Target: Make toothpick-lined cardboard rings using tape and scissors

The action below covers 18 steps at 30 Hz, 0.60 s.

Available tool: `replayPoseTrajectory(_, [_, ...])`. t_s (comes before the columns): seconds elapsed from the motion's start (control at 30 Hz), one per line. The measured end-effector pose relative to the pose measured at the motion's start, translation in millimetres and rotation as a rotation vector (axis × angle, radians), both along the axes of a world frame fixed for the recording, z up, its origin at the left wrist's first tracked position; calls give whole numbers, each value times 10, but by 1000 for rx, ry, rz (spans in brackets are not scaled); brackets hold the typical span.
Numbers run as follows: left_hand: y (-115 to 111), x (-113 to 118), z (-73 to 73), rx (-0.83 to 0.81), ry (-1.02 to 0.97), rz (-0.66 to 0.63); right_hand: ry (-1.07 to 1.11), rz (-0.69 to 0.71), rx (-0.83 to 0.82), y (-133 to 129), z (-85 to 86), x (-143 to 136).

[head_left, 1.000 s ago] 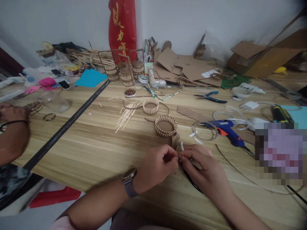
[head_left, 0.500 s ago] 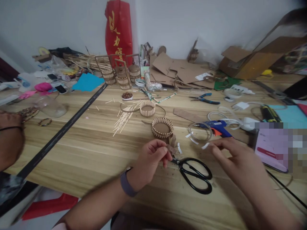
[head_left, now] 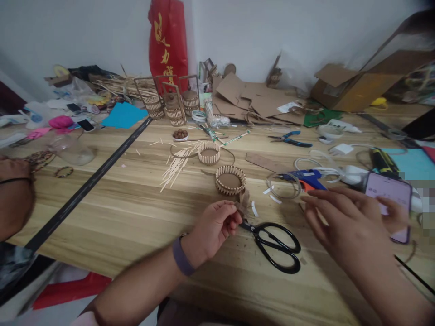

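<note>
Has a wooden table (head_left: 136,217) under both hands, with a cardboard box (head_left: 363,93) far beyond the left grip and off to its right. Holds the right hand (head_left: 353,226) well right of that grip, fingers bent and blurred; cannot tell whether empty or closed on something. Holds the left hand (head_left: 212,233) half curled, thumb pressed towards the fingers. Shows black-handled scissors (head_left: 290,235) just right of the left grip, handles pointing away from it; a phone (head_left: 387,194) partly behind the right fingers; a blue glue gun (head_left: 311,177) just beyond the right fingertips. Includes a slatted ring (head_left: 231,189) just beyond the left grip and a second ring (head_left: 209,159) farther out. Pinches a brown strip (head_left: 242,202) in the left fingertips, near white slips (head_left: 254,209) to the right.
</note>
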<state>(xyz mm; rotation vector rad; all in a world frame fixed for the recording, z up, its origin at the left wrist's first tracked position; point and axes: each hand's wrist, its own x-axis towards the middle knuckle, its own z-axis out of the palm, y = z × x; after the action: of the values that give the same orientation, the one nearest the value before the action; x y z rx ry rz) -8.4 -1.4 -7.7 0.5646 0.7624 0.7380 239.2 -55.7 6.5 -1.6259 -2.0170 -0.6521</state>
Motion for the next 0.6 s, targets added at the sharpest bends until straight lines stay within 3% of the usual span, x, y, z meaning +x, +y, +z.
replayPoseTrajectory(0.23, [13, -3, 17, -67, 5, 0, -88, 338, 116, 22, 6, -657])
replayPoseTrajectory(0.43, [13, 3, 56, -117, -13, 15, -215, 456, 134, 157, 89, -697])
replayPoseTrajectory(0.5, [15, 3, 66, -115, -21, 26, -162, 473, 108, 221, 98, -696])
replayPoseTrajectory(0.6, [44, -9, 71, -47, 9, 141, 125, 514, 18, 359, 89, -725])
